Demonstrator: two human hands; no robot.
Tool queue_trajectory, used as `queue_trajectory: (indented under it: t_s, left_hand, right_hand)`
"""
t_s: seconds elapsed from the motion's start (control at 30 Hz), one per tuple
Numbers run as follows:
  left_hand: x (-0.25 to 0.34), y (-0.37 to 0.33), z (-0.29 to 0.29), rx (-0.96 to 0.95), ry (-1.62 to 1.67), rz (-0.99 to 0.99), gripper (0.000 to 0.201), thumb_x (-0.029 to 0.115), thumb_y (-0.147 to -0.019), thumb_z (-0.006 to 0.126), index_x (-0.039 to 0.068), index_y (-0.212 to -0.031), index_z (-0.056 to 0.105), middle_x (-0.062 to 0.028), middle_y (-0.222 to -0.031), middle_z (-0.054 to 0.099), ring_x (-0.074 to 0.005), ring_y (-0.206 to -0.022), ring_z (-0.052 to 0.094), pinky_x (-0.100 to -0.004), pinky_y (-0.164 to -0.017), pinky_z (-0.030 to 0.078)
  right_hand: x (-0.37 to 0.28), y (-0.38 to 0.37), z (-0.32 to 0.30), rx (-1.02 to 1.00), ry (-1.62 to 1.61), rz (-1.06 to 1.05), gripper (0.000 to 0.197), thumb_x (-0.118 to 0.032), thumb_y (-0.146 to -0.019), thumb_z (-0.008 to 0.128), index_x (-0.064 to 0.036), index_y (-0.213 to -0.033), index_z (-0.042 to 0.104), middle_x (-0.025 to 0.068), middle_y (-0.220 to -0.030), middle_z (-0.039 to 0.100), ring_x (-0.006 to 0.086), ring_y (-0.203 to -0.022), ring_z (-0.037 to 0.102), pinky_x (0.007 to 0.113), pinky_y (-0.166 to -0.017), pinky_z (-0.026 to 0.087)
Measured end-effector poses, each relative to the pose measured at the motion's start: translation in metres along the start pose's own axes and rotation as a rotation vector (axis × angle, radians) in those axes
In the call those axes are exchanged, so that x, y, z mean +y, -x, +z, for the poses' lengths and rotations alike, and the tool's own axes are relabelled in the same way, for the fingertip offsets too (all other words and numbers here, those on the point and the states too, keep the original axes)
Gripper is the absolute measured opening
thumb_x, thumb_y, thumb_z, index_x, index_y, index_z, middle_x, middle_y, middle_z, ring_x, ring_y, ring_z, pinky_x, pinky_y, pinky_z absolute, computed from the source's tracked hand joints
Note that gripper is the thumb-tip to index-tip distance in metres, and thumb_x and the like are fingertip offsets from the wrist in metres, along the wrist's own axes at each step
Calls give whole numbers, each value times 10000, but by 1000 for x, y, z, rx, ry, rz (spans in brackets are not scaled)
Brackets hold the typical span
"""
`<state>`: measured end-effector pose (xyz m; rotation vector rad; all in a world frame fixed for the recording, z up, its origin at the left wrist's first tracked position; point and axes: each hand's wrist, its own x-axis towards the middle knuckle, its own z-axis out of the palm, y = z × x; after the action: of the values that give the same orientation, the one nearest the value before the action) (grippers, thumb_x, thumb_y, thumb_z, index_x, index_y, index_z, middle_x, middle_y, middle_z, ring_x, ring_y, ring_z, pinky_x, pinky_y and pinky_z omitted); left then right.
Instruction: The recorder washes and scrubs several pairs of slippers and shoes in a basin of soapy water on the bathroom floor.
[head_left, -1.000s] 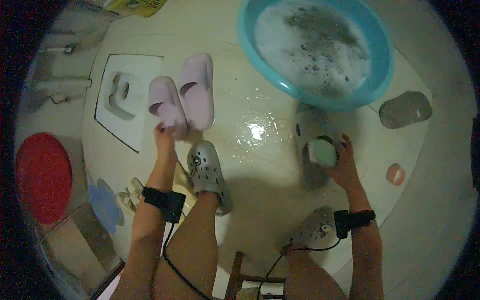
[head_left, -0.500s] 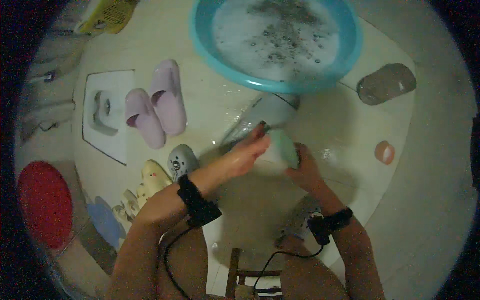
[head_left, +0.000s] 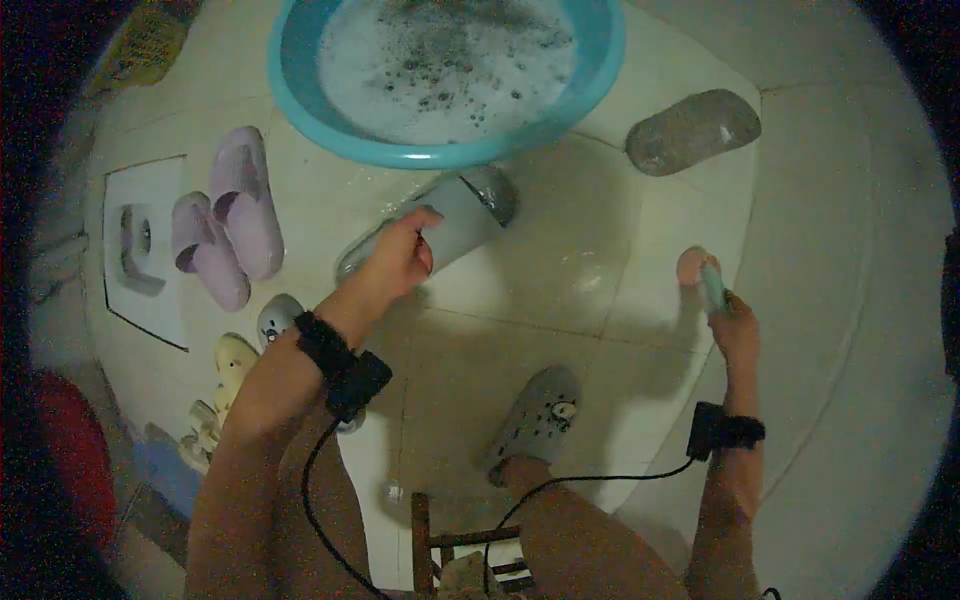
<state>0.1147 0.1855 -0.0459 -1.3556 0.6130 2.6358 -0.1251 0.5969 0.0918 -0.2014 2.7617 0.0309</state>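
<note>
A grey slipper [head_left: 465, 222] lies on the wet floor [head_left: 520, 315], just below the basin. The left hand [head_left: 403, 258] is over its near side, fingers partly curled; whether it grips the slipper or only rests against it I cannot tell. Off to the right, the right hand [head_left: 738, 328] is closed around a pale green scrubber [head_left: 713, 288], held on edge, its end against or just beside a small pinkish round piece [head_left: 690, 266]. The blue basin [head_left: 420, 156] holds cloudy water [head_left: 455, 75] with white foam and dark patches. A darker grey slipper [head_left: 695, 132] lies right of the basin, and a lilac pair [head_left: 248, 215] lies to its lower left.
</note>
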Motion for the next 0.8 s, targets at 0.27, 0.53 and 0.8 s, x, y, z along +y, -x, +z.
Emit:
queue_trajectory:
  t_s: [0.27,0.53,0.8]
  left_hand:
    - [-8,47,2,-471,146,-68,366,170,-783,562,-23,-1088,502,-128,-1063,576,-273,-965,571,-413,-898,445]
    - [-3,77,67,-365,260,-96,433,252,-823,523,-12,-1164,486,-159,-1151,560,-289,-1059,535,-441,-965,380]
    - [-3,49,115,-417,329,-50,511,488,-905,403,71,-1186,494,-120,-1189,548,-282,-1122,493,-439,-986,353]
  right_hand:
    - [12,-52,3,-107,210,-54,512,-236,-717,591,-62,-1196,543,202,-969,629,331,-893,617,420,-776,480]
    - [-96,70,12,-226,-582,-552,748,-5,-722,522,-114,-1410,248,161,-1377,354,337,-1260,355,390,-1041,289]
    - [-215,120,38,-162,-503,-683,648,-260,-825,574,-222,-1397,272,223,-1031,483,413,-840,560,479,-726,468]
